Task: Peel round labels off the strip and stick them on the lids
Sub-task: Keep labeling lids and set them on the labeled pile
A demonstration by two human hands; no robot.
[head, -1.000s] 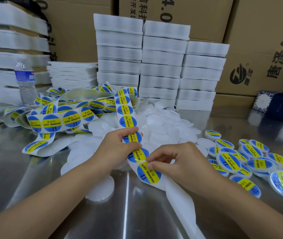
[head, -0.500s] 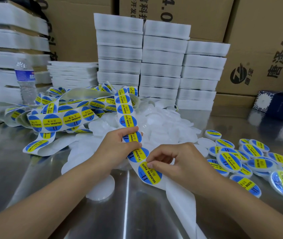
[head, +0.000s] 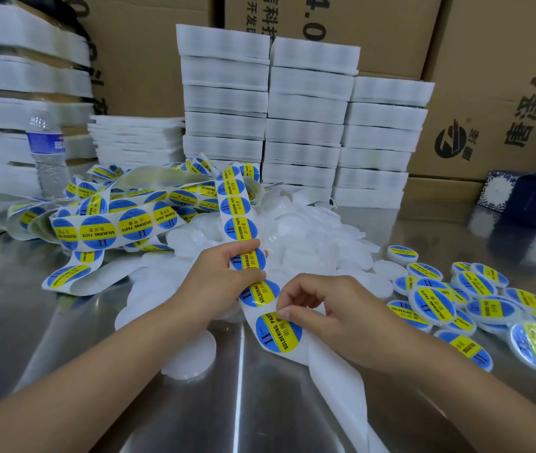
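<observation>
Head view: my left hand grips white paper strip steady so right hand pinches round blue-yellow label for peeling.

Quantities on the tabletop:

- Hands: two, the left hand and the right hand.
- Label strip: one, lying in a long tangle.
- Unlabelled lids: one heap, too many to count, plus a single lid lying apart.
- Labelled lids: more than ten; overlap prevents an exact figure.
- Tall foam stacks: three, side by side.
- Low foam stack: one.
- Water bottle: one.
- Cardboard cartons: at least three.
- Patterned blue box: one.
</observation>
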